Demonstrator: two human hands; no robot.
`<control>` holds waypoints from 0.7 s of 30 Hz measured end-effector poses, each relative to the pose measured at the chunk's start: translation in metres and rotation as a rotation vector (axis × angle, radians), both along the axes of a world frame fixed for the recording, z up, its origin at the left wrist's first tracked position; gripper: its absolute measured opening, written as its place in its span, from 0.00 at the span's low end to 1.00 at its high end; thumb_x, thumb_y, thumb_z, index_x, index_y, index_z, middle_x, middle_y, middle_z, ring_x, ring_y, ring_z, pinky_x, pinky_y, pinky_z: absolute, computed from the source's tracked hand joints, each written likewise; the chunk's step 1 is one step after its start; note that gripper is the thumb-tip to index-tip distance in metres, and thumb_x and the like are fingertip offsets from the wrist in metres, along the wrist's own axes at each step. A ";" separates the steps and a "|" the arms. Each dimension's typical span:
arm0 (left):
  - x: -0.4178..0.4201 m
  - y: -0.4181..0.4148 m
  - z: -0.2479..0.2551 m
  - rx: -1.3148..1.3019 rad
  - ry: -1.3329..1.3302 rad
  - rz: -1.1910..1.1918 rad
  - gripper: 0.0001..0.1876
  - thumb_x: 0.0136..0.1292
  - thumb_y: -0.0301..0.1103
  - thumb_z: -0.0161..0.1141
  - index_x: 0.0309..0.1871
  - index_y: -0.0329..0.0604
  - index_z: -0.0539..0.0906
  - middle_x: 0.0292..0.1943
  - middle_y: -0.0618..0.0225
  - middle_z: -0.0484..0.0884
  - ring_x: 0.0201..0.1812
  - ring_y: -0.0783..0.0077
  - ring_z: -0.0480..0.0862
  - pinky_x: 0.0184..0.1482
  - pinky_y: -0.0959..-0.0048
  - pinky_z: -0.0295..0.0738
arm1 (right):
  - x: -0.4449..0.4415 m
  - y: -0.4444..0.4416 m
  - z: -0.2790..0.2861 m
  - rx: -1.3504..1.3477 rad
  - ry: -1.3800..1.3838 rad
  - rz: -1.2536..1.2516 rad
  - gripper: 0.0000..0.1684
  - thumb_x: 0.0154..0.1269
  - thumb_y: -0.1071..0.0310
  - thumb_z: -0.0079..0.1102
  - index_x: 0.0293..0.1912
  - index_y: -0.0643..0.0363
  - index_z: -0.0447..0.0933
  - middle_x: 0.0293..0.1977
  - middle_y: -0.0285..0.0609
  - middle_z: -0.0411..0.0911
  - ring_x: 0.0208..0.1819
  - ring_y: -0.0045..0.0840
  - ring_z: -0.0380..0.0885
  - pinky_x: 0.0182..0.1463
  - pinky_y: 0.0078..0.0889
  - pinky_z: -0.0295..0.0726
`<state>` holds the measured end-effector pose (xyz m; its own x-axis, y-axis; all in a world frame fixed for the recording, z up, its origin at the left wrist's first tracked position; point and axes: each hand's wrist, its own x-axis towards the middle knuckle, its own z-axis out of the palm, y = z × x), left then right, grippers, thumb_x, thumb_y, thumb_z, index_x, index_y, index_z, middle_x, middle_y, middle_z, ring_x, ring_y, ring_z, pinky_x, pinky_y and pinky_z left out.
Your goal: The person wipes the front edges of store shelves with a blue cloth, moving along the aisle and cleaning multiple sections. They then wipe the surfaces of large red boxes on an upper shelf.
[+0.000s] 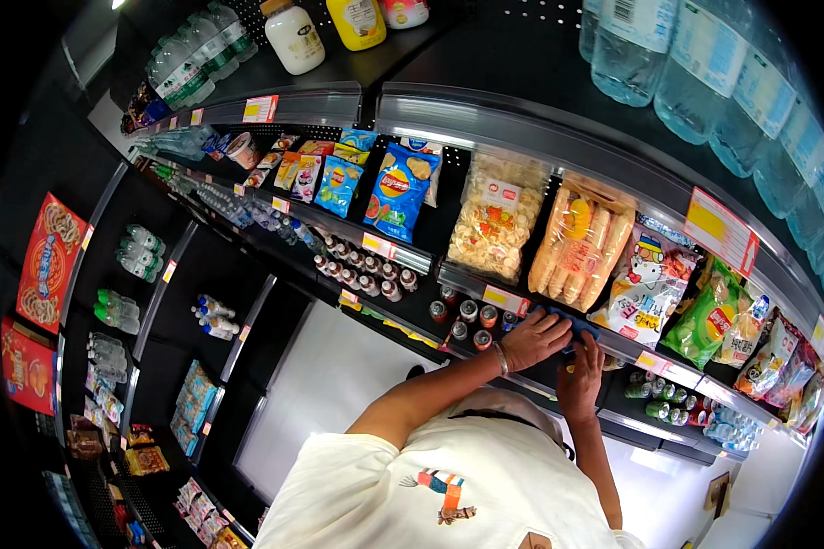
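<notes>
A folded blue cloth [578, 325] lies against the front edge of the snack shelf [559, 307], just below a clear bag of long bread sticks [582, 240]. My left hand [537, 337] presses its fingers over the cloth's left part. At the right end, my right hand [581, 379] has its fingertips on the cloth, thumb side partly hidden. Right of the bread is a white snack bag [649, 281] with a cartoon cat. A clear bag of pale chips [498, 219] stands to the left.
Small cans [468, 312] and brown-labelled bottles [364, 274] stand on the shelf below. Large water bottles [700, 65] line the upper shelf at right. Price tags [721, 230] hang along shelf edges. More shelving [151, 322] runs along the left.
</notes>
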<state>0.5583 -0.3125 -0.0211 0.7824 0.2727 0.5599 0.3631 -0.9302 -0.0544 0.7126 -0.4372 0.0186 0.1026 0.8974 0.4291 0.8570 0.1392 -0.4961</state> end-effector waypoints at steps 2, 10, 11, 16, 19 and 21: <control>-0.012 0.009 0.003 0.011 -0.026 -0.013 0.19 0.67 0.37 0.61 0.60 0.47 0.84 0.67 0.64 0.78 0.65 0.59 0.77 0.67 0.51 0.74 | -0.010 0.007 -0.001 0.006 -0.031 0.004 0.35 0.50 0.82 0.70 0.60 0.66 0.74 0.70 0.55 0.69 0.71 0.57 0.68 0.74 0.57 0.70; -0.105 0.053 0.011 -0.001 -0.053 0.037 0.15 0.63 0.37 0.63 0.52 0.45 0.85 0.60 0.64 0.80 0.57 0.59 0.78 0.61 0.56 0.76 | -0.105 0.059 -0.005 0.054 -0.029 0.051 0.35 0.48 0.82 0.69 0.59 0.65 0.75 0.67 0.55 0.71 0.67 0.58 0.70 0.72 0.58 0.72; -0.115 0.059 0.009 -0.010 -0.053 0.048 0.15 0.63 0.37 0.63 0.51 0.45 0.85 0.59 0.64 0.80 0.57 0.59 0.78 0.61 0.57 0.76 | -0.116 0.067 -0.005 0.061 -0.013 0.062 0.35 0.48 0.82 0.69 0.59 0.65 0.75 0.67 0.55 0.71 0.67 0.58 0.71 0.71 0.58 0.72; -0.162 0.082 0.023 -0.098 -0.058 0.052 0.14 0.60 0.38 0.64 0.47 0.43 0.84 0.57 0.63 0.80 0.60 0.57 0.78 0.61 0.56 0.77 | -0.161 0.095 -0.001 0.054 0.021 0.110 0.35 0.50 0.81 0.71 0.61 0.65 0.75 0.67 0.56 0.71 0.65 0.57 0.72 0.70 0.57 0.73; -0.198 0.097 0.032 -0.040 -0.105 0.094 0.13 0.60 0.37 0.64 0.47 0.44 0.84 0.58 0.63 0.81 0.61 0.56 0.78 0.60 0.53 0.77 | -0.194 0.114 0.003 0.008 0.039 0.145 0.35 0.54 0.77 0.73 0.63 0.64 0.75 0.70 0.58 0.69 0.67 0.57 0.72 0.72 0.54 0.72; -0.222 0.106 0.036 -0.028 -0.130 0.139 0.13 0.61 0.36 0.64 0.47 0.44 0.84 0.59 0.63 0.81 0.62 0.56 0.79 0.60 0.52 0.77 | -0.215 0.129 0.010 -0.018 0.031 0.205 0.37 0.55 0.78 0.72 0.66 0.65 0.74 0.71 0.58 0.67 0.68 0.56 0.71 0.73 0.53 0.72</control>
<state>0.3364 -0.2066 0.0149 0.6578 0.3901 0.6443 0.4905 -0.8711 0.0266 0.4975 -0.3084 0.0287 -0.0697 0.9082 0.4126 0.7960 0.2999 -0.5257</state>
